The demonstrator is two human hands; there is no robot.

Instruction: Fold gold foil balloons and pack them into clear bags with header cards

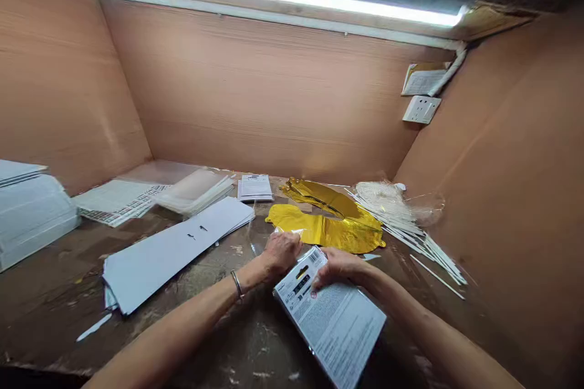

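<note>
A flat printed package [335, 322] in clear plastic, with a barcode and a hang hole at its top edge, tilts over the near part of the table. My right hand [340, 267] grips its upper right edge, thumb across the printed face. Just left of the package top, my left hand [283, 250] is closed in a fist on what looks like clear plastic film [289, 231]; the fingertips are hidden. Behind both hands lie gold foil balloons [326, 228], flat and uninflated.
Long white cards [177, 249] are stacked at left, near clear plastic sleeves [196, 191] and a white stack [36, 216]. Small printed cards [255, 187] lie at the back. White sticks [424, 249] spread at right. A socket panel [421, 109] hangs on the back wall.
</note>
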